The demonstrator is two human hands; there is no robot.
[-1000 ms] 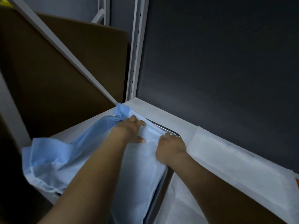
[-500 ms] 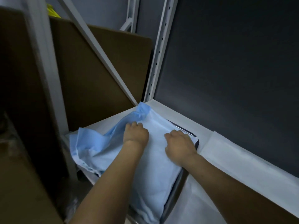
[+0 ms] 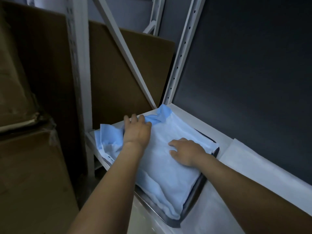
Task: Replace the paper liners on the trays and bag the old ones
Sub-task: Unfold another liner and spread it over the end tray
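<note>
A metal tray (image 3: pixel 194 199) sits on a white shelf, lined with a pale blue paper liner (image 3: pixel 162 174) that covers its floor. The liner's left part hangs bunched over the tray's left edge, and one corner sticks up at the back. My left hand (image 3: pixel 135 131) lies on the liner near its back left, fingers spread flat over the crumpled blue part. My right hand (image 3: pixel 185 152) presses flat on the liner's middle right, fingers pointing left. Neither hand curls round anything.
A white paper sheet (image 3: pixel 249 159) lies on the shelf to the right of the tray, against a dark back panel (image 3: pixel 244 73). White rack posts (image 3: pixel 179 54) and brown cardboard boxes (image 3: pixel 30 149) stand to the left.
Both hands slid toward me and to the left over the liner, smoothing it. The left hand moved onto the crumpled left part. My view shifted left, showing more boxes.
</note>
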